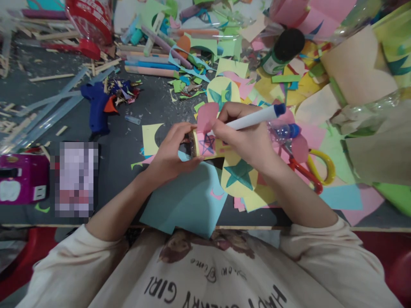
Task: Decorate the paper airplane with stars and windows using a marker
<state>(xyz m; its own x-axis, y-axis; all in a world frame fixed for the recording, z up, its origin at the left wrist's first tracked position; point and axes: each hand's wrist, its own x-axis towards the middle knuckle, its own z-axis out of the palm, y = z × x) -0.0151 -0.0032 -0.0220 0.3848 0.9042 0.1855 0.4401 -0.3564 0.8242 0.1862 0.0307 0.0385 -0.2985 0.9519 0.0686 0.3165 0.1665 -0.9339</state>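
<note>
My right hand (245, 132) is closed around a white marker (253, 117) with a dark blue end, its tip side near a pink patch (206, 144) that carries a blue star outline. The patch lies on a yellow paper-covered piece (218, 149). With thumb and fingers, my left hand (175, 149) grips the left end of that piece. A pink rounded petal (207, 116) stands up behind the patch. Yellow rounded papers with teal stars lie above (224, 93) and below (240, 174) the piece. Under my left hand is a light blue sheet (189, 194).
A blue glue gun (96, 105), a phone (76, 177) and a purple box (24, 179) are at left. Scissors (316, 171) lie right of my right wrist. A dark-capped bottle (282, 51), markers (152, 68), sticks and paper scraps cover the back.
</note>
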